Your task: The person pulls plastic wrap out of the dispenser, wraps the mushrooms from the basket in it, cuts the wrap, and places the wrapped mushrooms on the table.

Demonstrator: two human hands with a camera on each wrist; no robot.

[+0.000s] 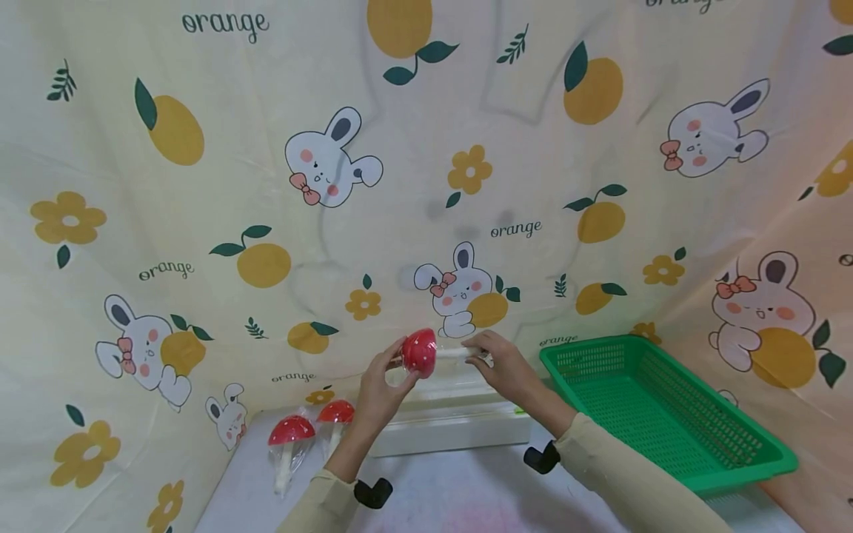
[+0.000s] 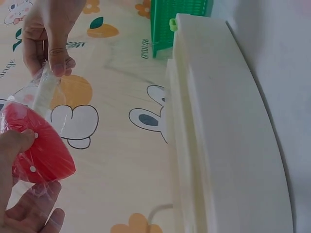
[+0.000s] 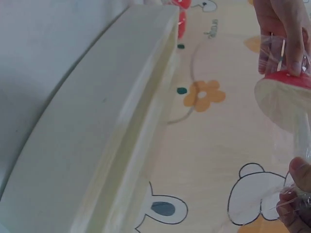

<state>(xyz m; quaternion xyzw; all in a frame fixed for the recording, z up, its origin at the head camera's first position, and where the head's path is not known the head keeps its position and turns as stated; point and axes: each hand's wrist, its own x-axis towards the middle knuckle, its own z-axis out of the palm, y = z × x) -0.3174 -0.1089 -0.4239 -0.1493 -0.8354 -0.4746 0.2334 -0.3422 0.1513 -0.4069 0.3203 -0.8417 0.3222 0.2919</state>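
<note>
Held up over the back of the table is a toy mushroom (image 1: 420, 354) with a white-dotted red cap and a white stem, wrapped in clear plastic film. My left hand (image 1: 380, 396) grips the cap, its thumb pressing on the red top in the left wrist view. At the stem's end, my right hand (image 1: 501, 368) pinches the stem and the gathered film (image 2: 48, 80). The mushroom lies sideways between the two hands, cap to the left. Below them stands a long white box (image 1: 453, 435), which looks like a film dispenser with a small green piece at its right end.
Two more red-capped mushrooms (image 1: 292, 431) in clear film lie on the white table (image 1: 426, 488) at the left. A green plastic basket (image 1: 656, 403) stands to the right of the box. Behind everything hangs a cream cloth (image 1: 413, 222) printed with rabbits and oranges.
</note>
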